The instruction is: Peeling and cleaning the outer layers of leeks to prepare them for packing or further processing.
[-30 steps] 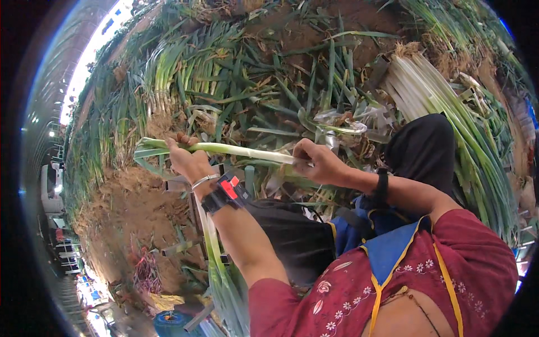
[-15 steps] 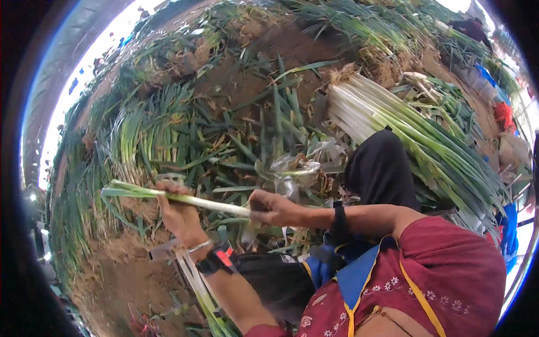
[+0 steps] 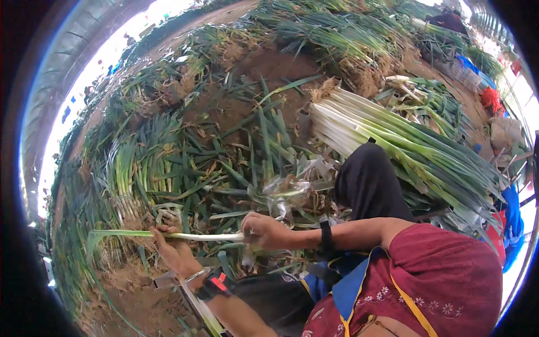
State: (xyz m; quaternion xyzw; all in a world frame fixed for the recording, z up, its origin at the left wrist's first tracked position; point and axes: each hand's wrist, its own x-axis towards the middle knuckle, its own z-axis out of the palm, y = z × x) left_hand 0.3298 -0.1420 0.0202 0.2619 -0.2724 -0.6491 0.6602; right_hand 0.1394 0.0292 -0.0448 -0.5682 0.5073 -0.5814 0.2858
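Note:
A single green onion (image 3: 210,237) with a white stem lies almost level between my hands, its green leaf end pointing left. My left hand (image 3: 173,250) is closed round the leafy part, with a watch and bracelet at the wrist. My right hand (image 3: 263,230) grips the white end at the right, its fingers curled so that the tip is hidden. A thin green strip (image 3: 109,297) hangs down from the leaf end. Beneath my left forearm are more pale green stalks (image 3: 205,314), partly hidden by the arm.
A big bundle of white-stemmed green onions (image 3: 393,129) lies right of my knee (image 3: 370,180). Untrimmed green onions (image 3: 129,168) are heaped at the left and far back. Loose leaves and clear plastic (image 3: 283,196) litter the ground ahead. Another person (image 3: 449,22) is at the far right.
The green onion has turned from slanting to nearly level, and both hands sit lower in view. A thin strip now hangs longer from its leaf end. The view has shifted slightly.

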